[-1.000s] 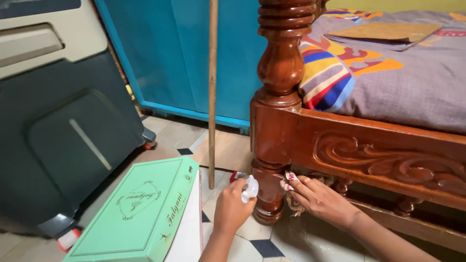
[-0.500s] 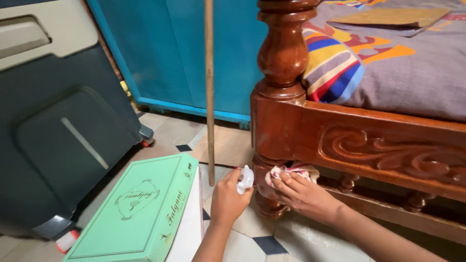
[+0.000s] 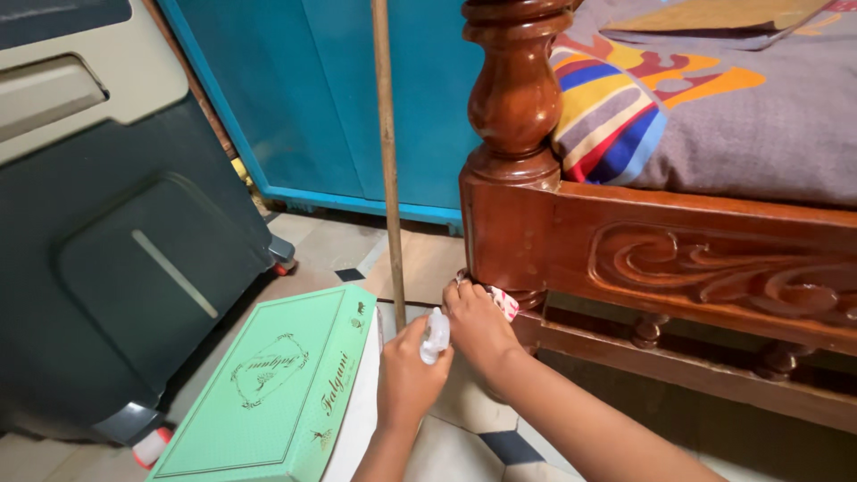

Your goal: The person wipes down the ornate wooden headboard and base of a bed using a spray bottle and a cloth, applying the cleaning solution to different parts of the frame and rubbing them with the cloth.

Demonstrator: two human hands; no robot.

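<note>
My left hand [image 3: 406, 379] grips a small clear spray bottle [image 3: 435, 336], nozzle up, just in front of the carved wooden bed post [image 3: 509, 214]. Pressed against the bottom left corner of that post is a white and red patterned cloth [image 3: 502, 301], bunched under the fingers of my right hand [image 3: 478, 326]. The two hands are close together and almost touch. The turned lower foot of the post is hidden behind my right hand and forearm.
A mint green box [image 3: 277, 384] lies on the tiled floor [image 3: 464, 406] left of my hands. A thin wooden stick [image 3: 388, 161] stands upright beside the post. A dark suitcase [image 3: 116, 259] fills the left, a blue cabinet [image 3: 330, 107] stands behind, and grey patterned bedding [image 3: 714, 116] covers the bed.
My right hand with the cloth has slid left and up, from the post's foot under the rail to the post's lower left corner. My left hand with the bottle stayed close by.
</note>
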